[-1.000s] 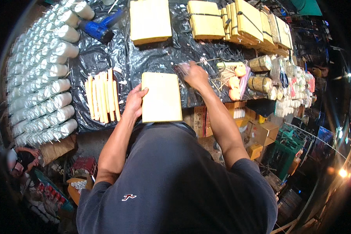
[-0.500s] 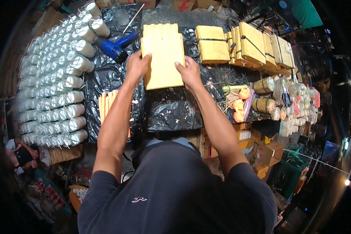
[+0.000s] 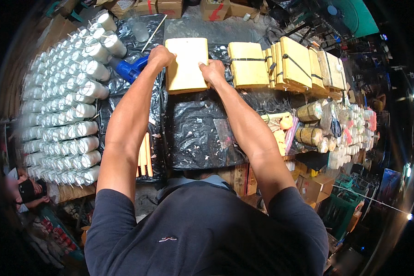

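My left hand (image 3: 162, 57) is closed on the left edge of a flat yellow slab (image 3: 186, 64). From the other side my right hand (image 3: 213, 71) grips it, with the thumb on its top face. The slab is at the far side of the black plastic sheet (image 3: 193, 133); whether it rests there or is held just above, I cannot tell. The ridged piece under it is hidden now. A blue hair dryer (image 3: 123, 68) lies left of my left hand, partly behind the forearm. Orange sticks (image 3: 145, 156) lie beside my left forearm.
Rows of white cylinders with thin sticks (image 3: 89, 87) fill the left side. Strapped yellow slabs (image 3: 249, 65) stand at the right, with yellow rolls (image 3: 308, 111) and white pieces (image 3: 342, 154) nearer. Cardboard boxes (image 3: 170, 8) line the back. Another person (image 3: 30, 188) is at lower left.
Both hands have shifted slightly left with the slab. The ridged piece that stuck out beyond its far edge is now covered. The view has also shifted, with the table lower in it.
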### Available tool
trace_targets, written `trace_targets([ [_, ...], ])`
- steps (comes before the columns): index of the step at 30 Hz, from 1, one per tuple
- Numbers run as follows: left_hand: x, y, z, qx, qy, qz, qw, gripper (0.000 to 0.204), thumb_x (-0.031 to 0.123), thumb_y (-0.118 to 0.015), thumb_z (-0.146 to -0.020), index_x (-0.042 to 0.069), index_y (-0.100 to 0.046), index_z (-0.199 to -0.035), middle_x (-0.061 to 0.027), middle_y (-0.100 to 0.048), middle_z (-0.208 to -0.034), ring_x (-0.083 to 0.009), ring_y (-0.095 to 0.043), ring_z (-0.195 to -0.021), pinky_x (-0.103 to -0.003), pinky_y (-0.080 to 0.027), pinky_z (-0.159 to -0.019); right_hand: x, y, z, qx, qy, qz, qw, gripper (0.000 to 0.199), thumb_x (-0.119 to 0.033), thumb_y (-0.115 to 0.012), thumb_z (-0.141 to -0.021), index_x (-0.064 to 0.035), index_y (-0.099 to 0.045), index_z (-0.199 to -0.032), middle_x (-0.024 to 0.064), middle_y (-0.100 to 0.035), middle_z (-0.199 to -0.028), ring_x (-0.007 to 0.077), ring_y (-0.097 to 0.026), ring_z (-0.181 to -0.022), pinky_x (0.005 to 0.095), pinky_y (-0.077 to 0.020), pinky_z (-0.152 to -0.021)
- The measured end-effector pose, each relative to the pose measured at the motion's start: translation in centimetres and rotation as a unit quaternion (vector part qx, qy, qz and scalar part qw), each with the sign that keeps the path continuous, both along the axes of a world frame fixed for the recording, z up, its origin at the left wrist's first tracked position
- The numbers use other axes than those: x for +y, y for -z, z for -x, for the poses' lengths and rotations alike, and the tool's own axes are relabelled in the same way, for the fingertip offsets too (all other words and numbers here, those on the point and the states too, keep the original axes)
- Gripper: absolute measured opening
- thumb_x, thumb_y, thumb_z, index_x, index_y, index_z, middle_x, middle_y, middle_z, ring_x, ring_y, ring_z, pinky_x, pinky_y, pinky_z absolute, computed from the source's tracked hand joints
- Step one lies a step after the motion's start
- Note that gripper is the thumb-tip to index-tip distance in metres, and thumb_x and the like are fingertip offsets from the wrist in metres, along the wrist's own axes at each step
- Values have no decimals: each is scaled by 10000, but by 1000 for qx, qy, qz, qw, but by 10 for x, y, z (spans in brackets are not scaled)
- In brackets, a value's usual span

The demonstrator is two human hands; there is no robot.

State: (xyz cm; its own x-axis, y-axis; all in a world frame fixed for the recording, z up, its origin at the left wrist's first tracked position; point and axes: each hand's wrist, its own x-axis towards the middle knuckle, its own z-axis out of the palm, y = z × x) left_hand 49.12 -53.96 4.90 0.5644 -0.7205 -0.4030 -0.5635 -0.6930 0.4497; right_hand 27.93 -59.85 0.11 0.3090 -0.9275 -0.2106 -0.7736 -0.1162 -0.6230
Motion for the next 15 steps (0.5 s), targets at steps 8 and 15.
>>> trace_targets([
  [8, 6, 46, 6, 164, -42, 135, 976, 492, 341, -866, -867, -85, -766, -1094, -177, -782, -1032, -236, -746, -851, -379, -575, -793, -3, 21, -1, 66, -9, -26, 997, 584, -462, -658, -1008, -32, -626, -1401, 250, -594, -1402, 442, -568, -1338, 561, -482, -1101],
  [15, -1, 123, -2, 210, -107, 174, 956, 552, 300, -914, -811, -67, -741, -1184, -208, -772, -1153, -303, -754, -1037, -411, -574, -909, 7, 39, 104, -88, 175, 161, 967, 849, -436, -813, -882, 95, -495, -1464, 327, -525, -1482, 479, -510, -1367, 517, -422, -1148],
])
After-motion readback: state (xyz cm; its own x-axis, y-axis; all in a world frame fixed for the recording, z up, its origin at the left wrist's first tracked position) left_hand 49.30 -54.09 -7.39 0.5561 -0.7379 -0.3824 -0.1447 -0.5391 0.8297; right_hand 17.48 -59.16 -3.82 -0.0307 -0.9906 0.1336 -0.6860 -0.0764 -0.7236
